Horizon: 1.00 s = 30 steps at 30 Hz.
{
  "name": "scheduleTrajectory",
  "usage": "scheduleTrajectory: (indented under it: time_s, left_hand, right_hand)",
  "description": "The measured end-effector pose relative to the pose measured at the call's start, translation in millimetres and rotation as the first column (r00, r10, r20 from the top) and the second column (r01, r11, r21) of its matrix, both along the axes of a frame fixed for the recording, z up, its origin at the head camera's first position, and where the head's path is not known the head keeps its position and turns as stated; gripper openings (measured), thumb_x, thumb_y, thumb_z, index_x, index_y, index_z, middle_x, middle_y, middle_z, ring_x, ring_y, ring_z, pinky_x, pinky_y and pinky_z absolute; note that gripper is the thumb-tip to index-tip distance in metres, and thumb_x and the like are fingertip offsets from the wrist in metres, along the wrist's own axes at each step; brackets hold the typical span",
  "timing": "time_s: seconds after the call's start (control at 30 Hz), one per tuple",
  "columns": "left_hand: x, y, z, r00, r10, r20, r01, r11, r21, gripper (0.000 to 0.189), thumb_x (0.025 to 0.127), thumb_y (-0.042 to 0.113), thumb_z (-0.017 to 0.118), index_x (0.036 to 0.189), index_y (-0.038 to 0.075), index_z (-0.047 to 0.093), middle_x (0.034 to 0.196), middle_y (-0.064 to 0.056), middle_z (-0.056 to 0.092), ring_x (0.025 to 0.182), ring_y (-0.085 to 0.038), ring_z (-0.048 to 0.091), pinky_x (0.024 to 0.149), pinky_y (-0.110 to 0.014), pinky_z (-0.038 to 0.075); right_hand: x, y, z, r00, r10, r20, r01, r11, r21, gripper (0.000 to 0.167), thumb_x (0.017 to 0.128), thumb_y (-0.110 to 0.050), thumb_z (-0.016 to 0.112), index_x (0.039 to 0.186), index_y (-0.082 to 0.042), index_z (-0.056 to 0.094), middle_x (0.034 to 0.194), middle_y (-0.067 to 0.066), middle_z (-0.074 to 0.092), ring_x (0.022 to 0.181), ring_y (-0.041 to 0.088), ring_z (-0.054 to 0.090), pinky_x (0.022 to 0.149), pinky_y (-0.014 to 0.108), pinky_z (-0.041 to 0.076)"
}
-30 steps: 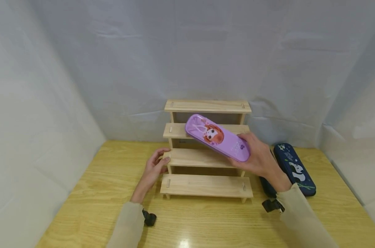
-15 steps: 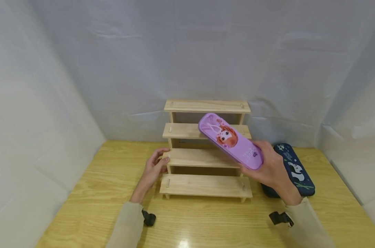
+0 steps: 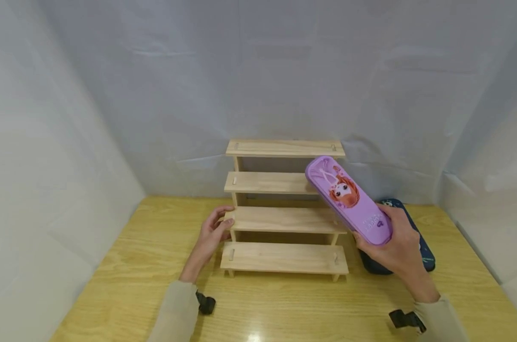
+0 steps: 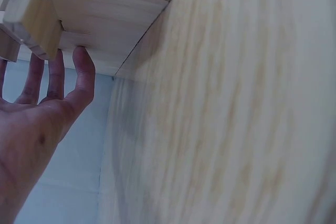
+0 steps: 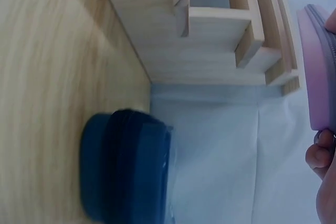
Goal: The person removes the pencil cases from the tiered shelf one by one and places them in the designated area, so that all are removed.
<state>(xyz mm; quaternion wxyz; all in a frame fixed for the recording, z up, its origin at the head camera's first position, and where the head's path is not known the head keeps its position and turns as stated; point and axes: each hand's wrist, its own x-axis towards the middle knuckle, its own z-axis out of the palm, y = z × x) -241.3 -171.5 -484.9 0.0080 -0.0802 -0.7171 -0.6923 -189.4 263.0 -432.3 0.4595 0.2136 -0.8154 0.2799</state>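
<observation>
My right hand grips a purple pencil case by its near end, lid facing up and printed with a red-haired doll. Tilted, it is held in the air at the right of a four-tiered wooden display shelf. The right wrist view catches only part of the case, with its zipper. At the shelf's left end, my left hand holds the third tier from the top, the thumb near its upper face. Some left fingers are bent by the side panel; others are partly hidden behind wood.
A navy pencil case lies on the wooden table right of the shelf, partly covered by my right hand. Its thick dark side shows in the right wrist view. Pale sheeting hangs behind and at both sides.
My right hand has carried the purple pencil case rightward and toward me, from in front of the tiers to the shelf's right end. My left hand has stayed in place.
</observation>
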Motion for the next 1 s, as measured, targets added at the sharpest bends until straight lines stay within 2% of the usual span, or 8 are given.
scheduleTrajectory:
  time_s: [0.17, 0.4, 0.5, 0.63, 0.77, 0.9, 1.0]
  left_hand:
    - [0.5, -0.1, -0.1, 1.000, 0.013, 0.007, -0.013, 1.000, 0.005, 0.036, 0.105, 0.019, 0.058, 0.139, 0.012, 0.054, 0.133, -0.003, 0.051, 0.098, -0.010, 0.057, 0.080, -0.038, 0.057]
    - [1.6, -0.1, 1.2, 1.000, 0.015, 0.009, -0.015, 1.000, 0.012, 0.036, 0.105, 0.019, 0.059, 0.139, 0.011, 0.054, 0.131, -0.002, 0.051, 0.097, -0.010, 0.056, 0.080, -0.039, 0.057]
    - [1.9, -0.2, 1.3, 1.000, 0.018, 0.011, -0.018, 1.000, 0.013, 0.036, 0.104, 0.019, 0.059, 0.139, 0.011, 0.054, 0.130, -0.002, 0.051, 0.097, -0.010, 0.056, 0.080, -0.039, 0.057]
    - [1.9, 0.3, 1.0, 1.000, 0.019, 0.009, -0.019, 1.000, 0.011, 0.036, 0.104, 0.019, 0.059, 0.139, 0.012, 0.055, 0.130, -0.001, 0.051, 0.097, -0.010, 0.057, 0.079, -0.039, 0.057]
    - [1.4, -0.3, 0.7, 1.000, 0.017, 0.002, -0.017, 1.000, 0.014, 0.036, 0.104, 0.020, 0.059, 0.139, 0.011, 0.054, 0.130, -0.001, 0.052, 0.096, -0.010, 0.057, 0.078, -0.036, 0.057]
    - [0.7, -0.4, 0.3, 1.000, 0.015, -0.004, -0.015, 1.000, 0.022, 0.037, 0.104, 0.019, 0.059, 0.139, 0.010, 0.054, 0.129, 0.000, 0.052, 0.095, -0.010, 0.057, 0.076, -0.033, 0.057]
    - [0.3, -0.4, 0.0, 1.000, 0.015, -0.003, -0.015, 1.000, 0.027, 0.036, 0.104, 0.018, 0.059, 0.139, 0.010, 0.054, 0.128, 0.000, 0.052, 0.096, -0.009, 0.057, 0.076, -0.033, 0.056]
  right_hand:
    - [3.8, 11, -5.9, 0.999, -0.028, -0.020, 0.027, 0.999, -0.037, 0.096, 0.079, -0.072, 0.067, 0.123, 0.012, 0.061, 0.106, 0.031, 0.065, 0.089, 0.038, 0.060, 0.097, 0.001, 0.031]
    - [7.9, 28, -14.6, 0.998, -0.058, -0.022, 0.056, 0.996, -0.069, 0.097, 0.078, -0.072, 0.067, 0.121, 0.015, 0.061, 0.103, 0.033, 0.064, 0.087, 0.032, 0.054, 0.091, 0.003, 0.031]
    - [11.1, 36, -18.2, 0.997, -0.078, -0.018, 0.077, 0.994, -0.080, 0.098, 0.077, -0.073, 0.066, 0.120, 0.015, 0.061, 0.102, 0.034, 0.063, 0.090, 0.023, 0.053, 0.091, 0.002, 0.030]
    - [16.4, 44, -21.3, 0.994, -0.108, -0.021, 0.105, 0.990, -0.095, 0.099, 0.077, -0.073, 0.065, 0.118, 0.016, 0.061, 0.103, 0.035, 0.063, 0.098, 0.002, 0.049, 0.090, 0.000, 0.030]
    - [19.7, 52, -22.4, 0.991, -0.131, -0.018, 0.128, 0.986, -0.108, 0.100, 0.075, -0.073, 0.065, 0.118, 0.017, 0.061, 0.104, 0.037, 0.063, 0.103, -0.006, 0.043, 0.089, 0.000, 0.029]
    - [22.0, 61, -24.6, 0.987, -0.159, -0.014, 0.156, 0.980, -0.124, 0.102, 0.075, -0.075, 0.064, 0.118, 0.017, 0.062, 0.105, 0.038, 0.062, 0.104, -0.004, 0.043, 0.091, 0.000, 0.028]
    - [23.5, 70, -27.0, 0.984, -0.180, -0.008, 0.178, 0.977, -0.118, 0.103, 0.076, -0.077, 0.063, 0.119, 0.017, 0.062, 0.106, 0.039, 0.063, 0.096, 0.014, 0.053, 0.092, 0.000, 0.027]
